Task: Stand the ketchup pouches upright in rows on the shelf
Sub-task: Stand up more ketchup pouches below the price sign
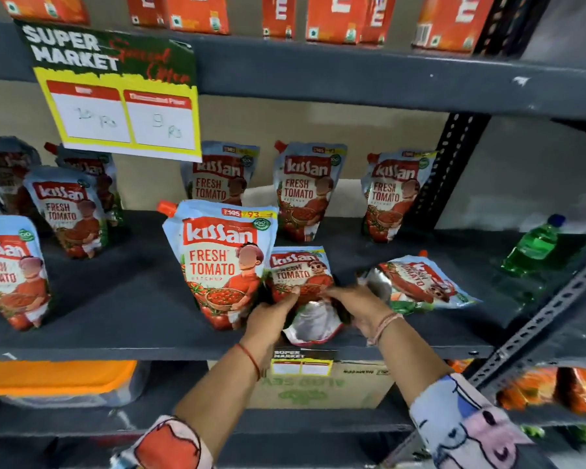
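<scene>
Several Kissan ketchup pouches stand on the dark grey shelf (132, 299). A large upright pouch (222, 265) is at the front centre. Just right of it, a smaller pouch (300, 275) leans back with its silver base (313, 321) turned toward me. My left hand (273, 316) grips its lower left side and my right hand (356, 302) grips its lower right side. Another pouch (420, 282) lies flat on the shelf to the right. Upright pouches stand at the back (305, 191), (394, 194), (219, 177) and on the left (70, 211), (12, 269).
A green bottle (535, 247) lies at the shelf's right end. A yellow price sign (119, 96) hangs from the upper shelf. A perforated metal post (535, 326) runs diagonally at right. Red-orange cartons (345, 18) sit above. A cardboard box (322, 384) is below.
</scene>
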`<action>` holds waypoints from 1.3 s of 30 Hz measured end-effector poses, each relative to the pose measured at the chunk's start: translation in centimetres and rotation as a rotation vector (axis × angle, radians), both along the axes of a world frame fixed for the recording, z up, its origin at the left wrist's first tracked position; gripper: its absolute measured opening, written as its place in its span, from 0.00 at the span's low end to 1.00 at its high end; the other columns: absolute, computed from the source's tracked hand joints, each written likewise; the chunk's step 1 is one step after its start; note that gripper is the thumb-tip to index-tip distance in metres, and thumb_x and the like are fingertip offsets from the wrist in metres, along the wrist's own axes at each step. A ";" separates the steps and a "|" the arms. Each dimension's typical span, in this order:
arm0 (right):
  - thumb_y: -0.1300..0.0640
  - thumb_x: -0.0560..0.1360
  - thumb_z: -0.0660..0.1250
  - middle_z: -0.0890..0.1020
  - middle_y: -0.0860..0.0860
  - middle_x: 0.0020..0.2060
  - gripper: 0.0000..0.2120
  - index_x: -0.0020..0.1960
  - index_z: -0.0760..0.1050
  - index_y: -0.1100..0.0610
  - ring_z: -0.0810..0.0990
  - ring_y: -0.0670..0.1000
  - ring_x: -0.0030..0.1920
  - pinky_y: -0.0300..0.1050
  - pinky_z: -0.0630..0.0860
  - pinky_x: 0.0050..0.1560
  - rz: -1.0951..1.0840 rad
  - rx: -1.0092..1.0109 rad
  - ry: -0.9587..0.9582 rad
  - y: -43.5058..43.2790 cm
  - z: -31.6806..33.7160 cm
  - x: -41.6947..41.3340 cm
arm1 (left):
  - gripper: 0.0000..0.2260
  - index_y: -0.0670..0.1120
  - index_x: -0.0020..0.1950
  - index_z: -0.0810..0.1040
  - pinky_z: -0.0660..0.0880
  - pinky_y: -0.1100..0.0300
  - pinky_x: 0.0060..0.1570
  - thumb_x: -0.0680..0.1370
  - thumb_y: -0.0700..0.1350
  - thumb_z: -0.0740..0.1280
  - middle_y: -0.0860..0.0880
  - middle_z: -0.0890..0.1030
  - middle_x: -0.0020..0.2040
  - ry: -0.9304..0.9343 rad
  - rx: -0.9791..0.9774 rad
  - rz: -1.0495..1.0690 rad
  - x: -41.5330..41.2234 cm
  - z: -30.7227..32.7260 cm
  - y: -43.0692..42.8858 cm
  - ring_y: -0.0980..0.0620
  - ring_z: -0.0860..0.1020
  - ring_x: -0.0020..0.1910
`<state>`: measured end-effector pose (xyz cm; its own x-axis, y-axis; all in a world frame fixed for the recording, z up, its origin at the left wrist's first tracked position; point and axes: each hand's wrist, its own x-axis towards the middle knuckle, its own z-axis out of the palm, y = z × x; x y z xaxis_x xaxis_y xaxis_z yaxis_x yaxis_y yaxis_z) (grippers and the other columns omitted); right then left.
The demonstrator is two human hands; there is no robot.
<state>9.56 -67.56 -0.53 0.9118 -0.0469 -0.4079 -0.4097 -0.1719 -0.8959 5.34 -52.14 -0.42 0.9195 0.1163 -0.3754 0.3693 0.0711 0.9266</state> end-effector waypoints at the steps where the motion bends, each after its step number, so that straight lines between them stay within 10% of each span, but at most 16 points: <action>1: 0.55 0.67 0.72 0.83 0.58 0.51 0.14 0.49 0.79 0.61 0.81 0.57 0.53 0.57 0.74 0.62 0.011 0.061 0.033 -0.1 0.0 -0.1 | 0.19 0.44 0.58 0.75 0.74 0.49 0.58 0.70 0.50 0.70 0.43 0.80 0.57 0.024 -0.045 0.019 0.2 0.3 -0.1 0.44 0.77 0.54; 4: 0.57 0.71 0.69 0.83 0.57 0.51 0.13 0.53 0.78 0.61 0.81 0.56 0.54 0.53 0.75 0.61 0.083 0.234 0.119 -0.6 0.1 0.0 | 0.14 0.44 0.53 0.77 0.76 0.55 0.45 0.70 0.45 0.71 0.46 0.82 0.48 0.109 -0.160 -0.051 0.4 1.3 0.0 0.48 0.78 0.46; 9: 0.61 0.71 0.67 0.86 0.49 0.34 0.03 0.44 0.79 0.57 0.82 0.49 0.40 0.45 0.77 0.51 0.142 0.383 0.083 -1.2 0.3 -0.4 | 0.19 0.44 0.59 0.73 0.75 0.49 0.54 0.70 0.44 0.71 0.47 0.81 0.51 0.083 -0.137 -0.165 0.2 1.5 -0.1 0.48 0.78 0.52; 16: 0.66 0.70 0.67 0.81 0.54 0.50 0.17 0.59 0.73 0.58 0.78 0.53 0.55 0.48 0.75 0.58 0.095 0.420 -0.231 -1.6 -0.1 -2.3 | 0.23 0.48 0.61 0.68 0.72 0.68 0.48 0.69 0.35 0.70 0.51 0.79 0.52 -0.196 -0.080 -0.265 -0.5 1.5 -0.1 0.58 0.76 0.51; 22: 0.49 0.55 0.79 0.82 0.46 0.52 0.36 0.60 0.70 0.52 0.79 0.45 0.55 0.36 0.78 0.49 0.068 0.426 -0.459 -1.2 -1.3 -2.9 | 0.31 0.54 0.63 0.62 0.69 0.58 0.61 0.68 0.31 0.70 0.56 0.74 0.56 -0.350 0.047 -0.325 0.2 1.2 -0.1 0.55 0.71 0.59; 28: 0.77 0.66 0.66 0.77 0.48 0.54 0.30 0.58 0.66 0.50 0.78 0.39 0.52 0.39 0.77 0.56 -0.020 0.331 -0.588 -0.7 -2.3 -2.4 | 0.35 0.59 0.61 0.58 0.66 0.71 0.57 0.67 0.32 0.71 0.60 0.71 0.56 -0.462 0.240 -0.309 0.9 0.7 -0.4 0.61 0.70 0.59; 39: 0.64 0.64 0.69 0.78 0.47 0.56 0.27 0.58 0.66 0.46 0.76 0.43 0.59 0.45 0.73 0.60 0.080 0.178 -0.567 0.1 -3.7 -2.7 | 0.38 0.63 0.59 0.59 0.64 0.56 0.66 0.66 0.27 0.68 0.61 0.70 0.58 -0.395 0.146 -0.178 0.8 -2.4 0.3 0.56 0.66 0.64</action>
<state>6.88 -67.45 -4.25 0.9875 0.0555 0.1476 0.1483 -0.0094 -0.9889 6.16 -51.80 -2.81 0.9994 -0.0309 0.0170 -0.0201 -0.1028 0.9945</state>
